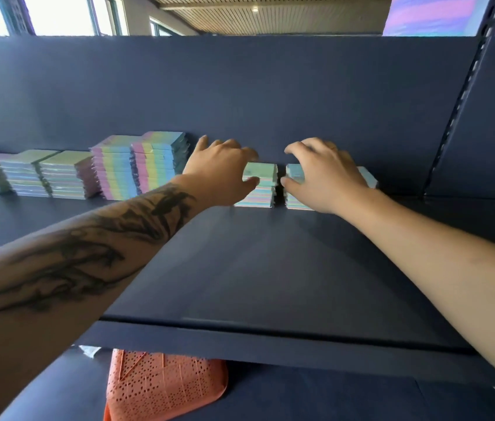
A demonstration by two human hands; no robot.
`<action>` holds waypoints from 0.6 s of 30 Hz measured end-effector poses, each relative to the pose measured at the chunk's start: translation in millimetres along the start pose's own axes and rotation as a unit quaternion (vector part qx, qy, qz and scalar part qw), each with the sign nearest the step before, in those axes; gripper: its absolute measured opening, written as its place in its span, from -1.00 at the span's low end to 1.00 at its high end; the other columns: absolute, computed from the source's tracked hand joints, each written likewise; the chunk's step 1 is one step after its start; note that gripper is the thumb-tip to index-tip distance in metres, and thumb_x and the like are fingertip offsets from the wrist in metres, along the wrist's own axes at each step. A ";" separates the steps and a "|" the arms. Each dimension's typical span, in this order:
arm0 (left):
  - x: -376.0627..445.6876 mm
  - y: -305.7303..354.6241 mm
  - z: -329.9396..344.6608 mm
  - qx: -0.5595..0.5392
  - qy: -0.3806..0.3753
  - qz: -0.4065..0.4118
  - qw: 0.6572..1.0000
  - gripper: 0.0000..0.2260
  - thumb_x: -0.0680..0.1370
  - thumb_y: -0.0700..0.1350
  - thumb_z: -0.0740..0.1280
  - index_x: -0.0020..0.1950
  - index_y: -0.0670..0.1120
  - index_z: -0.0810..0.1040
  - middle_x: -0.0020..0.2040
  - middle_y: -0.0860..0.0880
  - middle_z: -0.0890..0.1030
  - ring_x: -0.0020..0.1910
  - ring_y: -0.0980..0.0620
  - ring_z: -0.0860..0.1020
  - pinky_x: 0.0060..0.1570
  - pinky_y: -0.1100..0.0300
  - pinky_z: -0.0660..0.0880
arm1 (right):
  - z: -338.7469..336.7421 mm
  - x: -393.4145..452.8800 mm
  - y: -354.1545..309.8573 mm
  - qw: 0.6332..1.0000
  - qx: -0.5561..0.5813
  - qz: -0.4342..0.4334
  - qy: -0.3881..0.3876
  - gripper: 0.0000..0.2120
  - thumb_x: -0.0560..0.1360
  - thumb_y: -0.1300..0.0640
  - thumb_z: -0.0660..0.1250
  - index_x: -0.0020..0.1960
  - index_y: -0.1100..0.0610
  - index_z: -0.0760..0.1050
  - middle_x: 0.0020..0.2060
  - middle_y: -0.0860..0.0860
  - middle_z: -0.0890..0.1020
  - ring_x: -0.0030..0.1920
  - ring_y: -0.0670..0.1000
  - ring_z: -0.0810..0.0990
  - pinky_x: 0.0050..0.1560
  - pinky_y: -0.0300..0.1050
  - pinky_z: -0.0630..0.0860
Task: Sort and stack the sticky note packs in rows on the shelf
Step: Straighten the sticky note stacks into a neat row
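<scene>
Basically two short stacks of sticky note packs (260, 185) sit mid-frame on the shelf (270, 268), each gripped by curled fingers: left hand (222, 167), right hand (326, 174). Light, slippery wrappers are likely, so stacks are best pinched at the sides

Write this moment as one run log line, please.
left hand: grips left stack | right hand: grips right stack | stacks: apart, on shelf

Two short stacks (258, 185) side by side on the shelf (270, 268), taller stacks (140, 165) left, basket (164, 387) below.
</scene>
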State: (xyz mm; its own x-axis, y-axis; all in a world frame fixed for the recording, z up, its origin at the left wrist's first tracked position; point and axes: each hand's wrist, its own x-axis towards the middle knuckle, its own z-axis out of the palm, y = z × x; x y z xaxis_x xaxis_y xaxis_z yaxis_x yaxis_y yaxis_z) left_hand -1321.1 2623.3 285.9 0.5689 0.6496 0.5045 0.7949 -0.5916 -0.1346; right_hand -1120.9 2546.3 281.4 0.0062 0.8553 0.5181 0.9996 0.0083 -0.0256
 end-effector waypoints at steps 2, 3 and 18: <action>-14.8 -32.3 -8.4 0.003 0.005 -0.024 1.000 -0.57 0.57 0.22 0.29 0.42 0.17 0.49 0.33 -0.03 0.56 0.35 -0.14 0.50 0.44 -0.13 0.24 | 4.0 12.4 -31.0 1.000 0.008 -0.025 -0.003 -0.48 0.56 -0.15 0.31 0.47 -0.02 0.37 0.41 0.03 0.45 0.41 0.17 0.40 0.33 0.13 0.37; -21.9 -49.0 -11.9 0.005 0.005 -0.037 0.999 -0.59 0.57 0.21 0.30 0.40 0.16 0.51 0.33 -0.03 0.56 0.36 -0.15 0.49 0.44 -0.14 0.23 | 6.1 19.1 -47.3 0.999 0.012 -0.038 -0.006 -0.48 0.56 -0.16 0.31 0.47 -0.02 0.37 0.41 0.03 0.45 0.40 0.16 0.41 0.32 0.12 0.37; -53.4 -241.4 -18.0 0.025 -0.023 -0.070 0.997 -0.35 0.55 0.33 0.31 0.56 0.06 0.36 0.45 -0.05 0.51 0.37 -0.13 0.50 0.46 -0.09 0.27 | 49.3 111.3 -206.1 0.997 0.037 -0.065 -0.024 -0.45 0.60 -0.17 0.30 0.52 -0.05 0.27 0.46 0.00 0.37 0.34 0.20 0.48 0.25 0.14 0.51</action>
State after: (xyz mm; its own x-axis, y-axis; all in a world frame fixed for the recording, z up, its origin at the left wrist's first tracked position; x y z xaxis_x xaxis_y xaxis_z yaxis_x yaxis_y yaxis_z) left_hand -1547.1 2722.8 306.8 0.4594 0.7460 0.4821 0.8762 -0.4696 -0.1083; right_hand -1327.5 2665.3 302.2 -0.1257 0.8684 0.4797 0.9874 0.1566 -0.0247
